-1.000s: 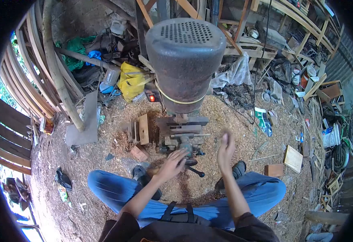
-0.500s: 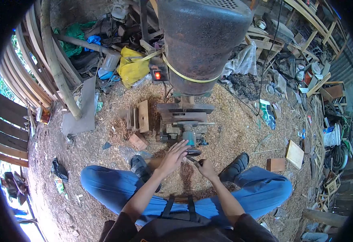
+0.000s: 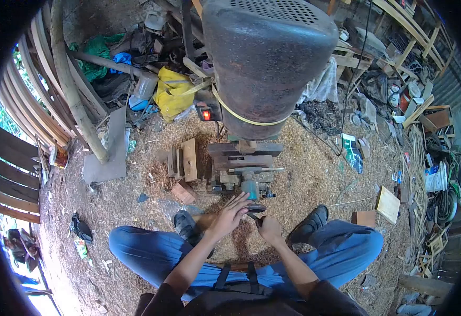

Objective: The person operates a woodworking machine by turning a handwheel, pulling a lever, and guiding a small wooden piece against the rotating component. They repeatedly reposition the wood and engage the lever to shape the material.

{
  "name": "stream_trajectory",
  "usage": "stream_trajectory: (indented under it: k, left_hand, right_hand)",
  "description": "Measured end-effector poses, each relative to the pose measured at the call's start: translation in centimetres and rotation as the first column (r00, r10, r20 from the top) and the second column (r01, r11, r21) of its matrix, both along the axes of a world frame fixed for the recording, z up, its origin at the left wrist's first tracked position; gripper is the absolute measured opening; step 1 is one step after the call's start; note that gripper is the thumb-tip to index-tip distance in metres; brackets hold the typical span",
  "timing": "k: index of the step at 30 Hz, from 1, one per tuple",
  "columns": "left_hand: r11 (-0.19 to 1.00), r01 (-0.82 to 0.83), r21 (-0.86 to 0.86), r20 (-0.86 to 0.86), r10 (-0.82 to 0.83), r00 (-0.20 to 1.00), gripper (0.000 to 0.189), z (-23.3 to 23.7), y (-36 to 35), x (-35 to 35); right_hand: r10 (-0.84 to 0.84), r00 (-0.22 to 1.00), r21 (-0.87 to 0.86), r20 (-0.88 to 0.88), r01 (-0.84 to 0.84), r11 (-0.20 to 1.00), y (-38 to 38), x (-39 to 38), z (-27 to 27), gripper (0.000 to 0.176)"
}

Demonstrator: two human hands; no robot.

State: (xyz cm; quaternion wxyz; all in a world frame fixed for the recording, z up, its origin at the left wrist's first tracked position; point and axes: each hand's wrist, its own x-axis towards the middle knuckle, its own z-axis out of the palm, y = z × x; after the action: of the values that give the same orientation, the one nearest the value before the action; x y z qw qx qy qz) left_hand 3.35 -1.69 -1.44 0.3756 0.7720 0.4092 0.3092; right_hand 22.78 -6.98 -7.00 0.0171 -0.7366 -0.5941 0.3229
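In front of me a dark, worn machine with a large rounded housing (image 3: 262,68) stands over a vise-like base (image 3: 243,160). A teal cylindrical part (image 3: 250,188) sticks out towards me, with a dark round handwheel (image 3: 255,208) at its near end. My left hand (image 3: 229,217) has its fingers stretched out, the tips touching or just beside the teal part and the wheel's left side. My right hand (image 3: 269,229) is closed around a short dark handle (image 3: 253,216) at the wheel's near edge. How the handle joins the wheel is hidden.
Wood blocks (image 3: 189,159) and a reddish block (image 3: 183,192) lie left of the base. A lit red switch (image 3: 206,115) sits beside the housing. Sawdust covers the floor. A yellow sack (image 3: 171,95), more wood pieces (image 3: 388,204) and clutter line the sides.
The view has shifted slightly, so the machine appears a little lower and larger. Both hands stay at the handwheel, the right one still around the dark handle.
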Motion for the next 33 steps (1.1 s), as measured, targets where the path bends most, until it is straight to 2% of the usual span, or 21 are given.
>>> stream_trajectory:
  k: [2,5,7,8,9,10,11,12,13,15,17,19,21,23,25,27,29,30,31,32,33]
  left_hand:
    - [1.0,0.018,-0.001,-0.015,-0.018,1.0,0.032,0.7,0.1,-0.1]
    - [1.0,0.022,0.013,-0.088,-0.021,0.996,0.031,1.8,0.1,-0.4]
    - [0.978,-0.118,0.175,-0.109,0.138,0.984,0.032,3.9,-0.1,-0.4]
    - [0.976,-0.12,0.183,-0.106,0.141,0.984,0.032,5.3,0.2,-0.5]
    - [0.926,-0.233,0.296,-0.027,0.252,0.967,0.032,7.5,1.0,-0.6]
    - [0.85,-0.347,0.395,0.061,0.353,0.934,0.032,9.8,1.9,-0.9]
    - [0.791,-0.431,0.434,0.174,0.395,0.902,0.036,12.2,2.9,-1.0]
    - [0.744,-0.507,0.436,0.217,0.46,0.861,0.04,15.1,3.8,-0.7]
    - [0.699,-0.541,0.467,0.225,0.498,0.837,0.045,17.6,5.0,-0.6]
    - [0.641,-0.582,0.501,0.258,0.531,0.807,0.05,21.2,7.7,0.1]
    - [0.58,-0.621,0.527,0.295,0.56,0.774,0.052,23.6,10.2,0.7]
    - [0.549,-0.618,0.563,0.277,0.579,0.767,0.055,23.7,11.7,0.7]
    - [0.529,-0.612,0.587,0.253,0.599,0.76,0.059,23.0,12.5,0.5]
    - [0.519,-0.606,0.603,0.247,0.601,0.76,0.066,22.0,12.6,0.2]
    - [0.539,-0.616,0.574,0.264,0.591,0.762,0.071,20.7,12.9,-0.2]
    - [0.422,-0.583,0.694,0.286,0.581,0.762,0.073,19.5,13.2,-0.8]
    - [0.412,-0.605,0.682,0.334,0.56,0.758,0.075,18.1,12.0,-1.0]
    - [0.48,-0.609,0.631,0.353,0.522,0.777,0.073,17.0,10.4,-1.0]
    - [0.548,-0.606,0.577,0.371,0.484,0.792,0.071,15.7,8.5,-1.1]
    - [0.637,-0.534,0.556,0.308,0.438,0.844,0.067,14.1,6.6,-1.3]
    - [0.719,-0.454,0.526,0.245,0.384,0.891,0.063,12.2,4.6,-1.5]
  right_hand:
    - [0.023,0.999,-0.046,-0.025,-0.024,0.999,0.0,0.5,-0.2,0.036]
    - [-0.009,0.999,0.021,-0.031,0.01,1.0,0.0,1.1,1.6,0.033]
    - [-0.015,1.0,0.187,0.011,0.013,0.982,0.0,2.3,2.1,0.032]
    - [-0.053,0.999,0.228,-0.005,0.053,0.972,0.2,2.8,2.6,0.029]
    - [-0.051,0.999,0.237,-0.005,0.051,0.97,0.5,3.3,3.6,0.029]
    - [-0.101,0.989,0.286,-0.104,0.127,0.95,0.9,3.7,4.8,0.027]
    - [-0.139,0.968,0.324,-0.207,0.203,0.924,1.2,3.6,6.3,0.025]
    - [-0.146,0.954,0.443,-0.261,0.253,0.86,1.6,3.0,8.7,0.023]
    - [-0.124,0.957,0.457,-0.262,0.236,0.858,2.1,2.2,10.7,0.023]
    - [0.025,0.947,0.724,-0.32,0.228,0.651,3.0,0.7,14.6,0.022]
    - [0.103,0.948,0.785,-0.303,0.187,0.591,3.9,-0.9,18.8,0.024]
    - [0.226,0.923,0.866,-0.311,0.178,0.467,4.7,-1.7,20.8,0.025]
    - [0.22,0.93,0.88,-0.294,0.174,0.442,4.8,-1.7,21.2,0.025]
    - [0.275,0.876,0.851,-0.397,0.239,0.467,4.6,-1.4,20.1,0.024]
    - [0.24,0.884,0.829,-0.401,0.24,0.505,3.4,-1.0,18.8,0.023]
    - [0.216,0.891,0.815,-0.4,0.238,0.529,3.0,-0.5,17.6,0.022]
    - [0.189,0.906,0.755,-0.38,0.186,0.629,2.7,0.2,16.1,0.026]
    - [0.181,0.907,0.752,-0.38,0.189,0.632,2.7,0.7,15.0,0.026]
    - [0.169,0.934,0.713,-0.314,0.114,0.692,2.7,1.3,13.7,0.029]
    - [0.166,0.955,0.663,-0.246,0.04,0.748,2.8,2.0,12.3,0.034]
    - [0.16,0.955,0.657,-0.249,0.045,0.753,3.0,2.6,10.7,0.034]
